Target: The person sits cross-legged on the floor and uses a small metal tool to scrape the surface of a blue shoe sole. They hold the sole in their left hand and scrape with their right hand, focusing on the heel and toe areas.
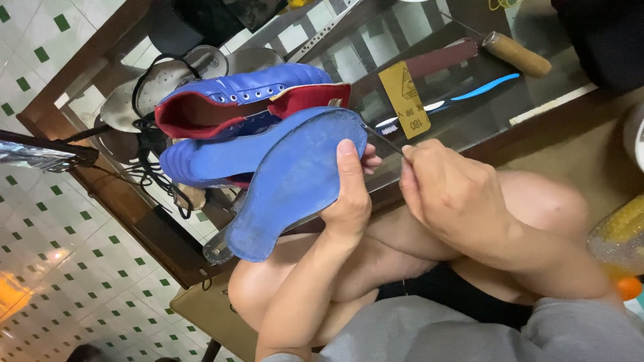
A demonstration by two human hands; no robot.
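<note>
My left hand [349, 201] grips a blue shoe [221, 161] by its heel end, sole side up, with the worn blue sole [295, 181] facing me and my thumb pressed on it. My right hand [449, 191] is closed around a thin metal tool [384, 139] whose tip touches the sole's edge near the heel. A second blue shoe with red lining [248, 97] lies on the glass table just behind the held one. Both hands are above my bare knees.
On the glass-topped wooden table [469, 114] lie a yellow piece of sandpaper [402, 100], a wooden-handled tool [516, 55], a blue-and-white toothbrush [469, 90], grey insoles [147, 87] and black laces. A yellow container [620, 238] stands at the right. Green-dotted white floor tiles lie to the left.
</note>
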